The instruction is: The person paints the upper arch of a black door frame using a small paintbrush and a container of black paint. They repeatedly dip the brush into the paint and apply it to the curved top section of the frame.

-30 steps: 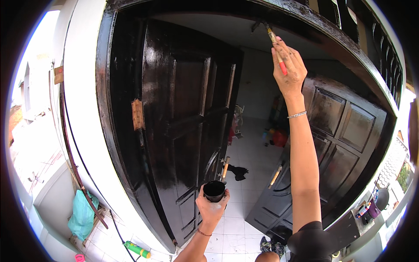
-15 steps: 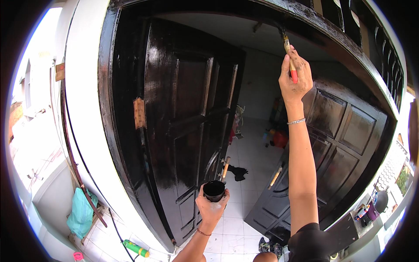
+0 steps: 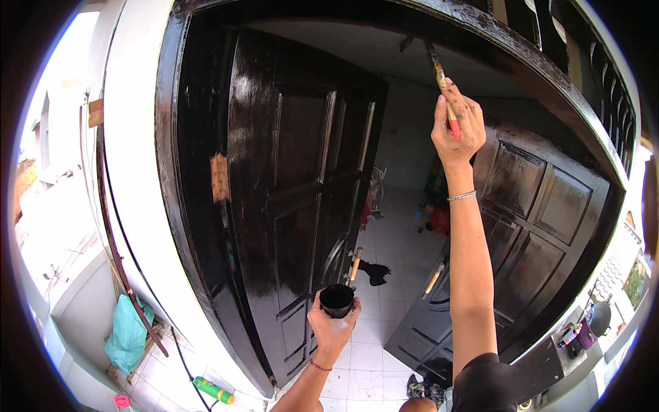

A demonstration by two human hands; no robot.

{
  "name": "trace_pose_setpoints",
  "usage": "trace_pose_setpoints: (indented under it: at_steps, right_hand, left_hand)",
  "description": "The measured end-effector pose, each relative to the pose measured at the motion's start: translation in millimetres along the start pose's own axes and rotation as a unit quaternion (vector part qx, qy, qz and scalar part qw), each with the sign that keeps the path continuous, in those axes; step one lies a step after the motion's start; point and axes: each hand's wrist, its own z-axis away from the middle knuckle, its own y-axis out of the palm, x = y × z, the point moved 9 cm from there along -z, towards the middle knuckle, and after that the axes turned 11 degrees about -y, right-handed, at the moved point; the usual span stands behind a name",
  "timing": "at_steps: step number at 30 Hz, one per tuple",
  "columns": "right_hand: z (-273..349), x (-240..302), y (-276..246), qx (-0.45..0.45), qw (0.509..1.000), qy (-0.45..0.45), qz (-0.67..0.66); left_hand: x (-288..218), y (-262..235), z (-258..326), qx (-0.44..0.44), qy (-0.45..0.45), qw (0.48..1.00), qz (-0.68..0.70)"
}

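Observation:
My right hand (image 3: 458, 128) is raised high and grips a paintbrush (image 3: 443, 82) with a pale handle and a red end. The dark bristles point up at the underside of the dark door frame's top beam (image 3: 384, 19); whether they touch it I cannot tell. Lower down, my left hand (image 3: 333, 325) is wrapped round a small black cup (image 3: 337, 300), its dark inside facing up. Behind the cup stands the left door leaf (image 3: 295, 151), dark, glossy and panelled. The right door leaf (image 3: 528, 199) hangs swung inward beyond my right arm, its panels duller and patchy.
A black cloth (image 3: 375, 272) lies on the white tiled floor inside. At the left, outside the white wall, are a teal bag (image 3: 128, 336) and a green bottle (image 3: 213, 390). A grille (image 3: 607, 89) tops the frame at the right. A dark pan (image 3: 599, 319) sits lower right.
My right hand and the brush have shifted a little left and lower, with the bristles moving left along the beam. My left hand and the cup have stayed in place.

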Motion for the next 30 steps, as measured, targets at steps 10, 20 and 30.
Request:
trace_pose_setpoints:
  at_steps: [10,20,30]
  right_hand:
    - [9,-29,-33,-0.082,0.981,0.161,0.077]
    - [5,42,49,-0.162,0.916,0.354,-0.096]
    - [28,-31,-28,-0.179,0.944,0.269,-0.07]
  left_hand:
    - [9,1,1,-0.006,-0.012,1.0,0.002]
    - [9,5,0,0.012,-0.014,1.0,0.013]
    - [4,4,2,0.011,-0.001,1.0,0.003]
